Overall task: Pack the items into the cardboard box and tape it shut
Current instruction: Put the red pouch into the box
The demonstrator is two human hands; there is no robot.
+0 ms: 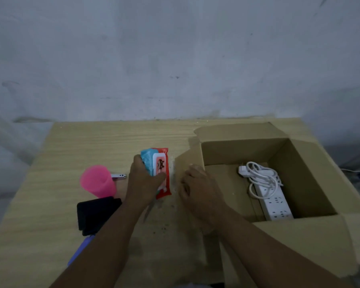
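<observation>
An open cardboard box (312,175) stands at the right of the wooden table, flaps spread out. Inside it lies a white power strip (275,202) with its coiled cord. My left hand (142,179) grips a red and blue pack of wet wipes (161,169) just left of the box. My right hand (197,188) hovers over the box's left flap with loosely curled fingers, holding nothing.
A pink plastic cup (98,181) lies on its side at the left. Behind it is a small silver object (119,176). A black wallet-like item (97,215) sits in front of the cup, and a purple thing (81,249) shows under my left forearm. A grey wall is behind the table.
</observation>
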